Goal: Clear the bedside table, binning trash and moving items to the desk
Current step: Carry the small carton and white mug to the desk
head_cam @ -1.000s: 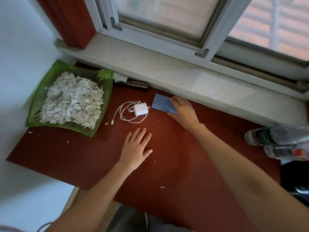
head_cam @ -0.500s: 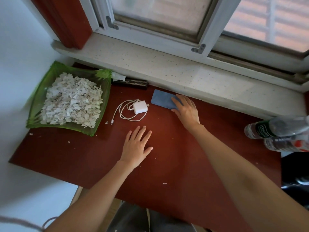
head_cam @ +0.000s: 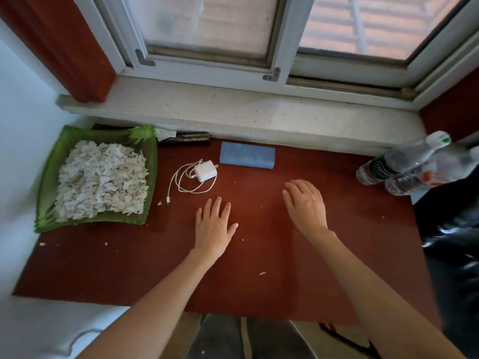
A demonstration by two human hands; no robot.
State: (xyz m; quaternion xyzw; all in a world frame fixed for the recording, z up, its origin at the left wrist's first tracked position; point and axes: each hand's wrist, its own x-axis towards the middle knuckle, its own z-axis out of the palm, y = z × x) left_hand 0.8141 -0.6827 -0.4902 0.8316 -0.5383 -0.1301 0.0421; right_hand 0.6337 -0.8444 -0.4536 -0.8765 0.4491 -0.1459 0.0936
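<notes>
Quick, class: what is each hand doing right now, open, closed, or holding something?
Left hand: open, flat on the table, holding nothing.
Right hand: open, fingers loosely curved, holding nothing.

Bare forearms, no sleeves, no rings or watch on left hand or right hand; grey trousers below.

Red-brown desk top, set under a window sill. On it: green tray heaped with white paper scraps, at 9 o'clock; white charger with coiled cable, toward 11; blue flat block, at 12, near the sill; dark strip along the back edge; two clear plastic bottles, lying at 2 o'clock; loose paper bits scattered about.
</notes>
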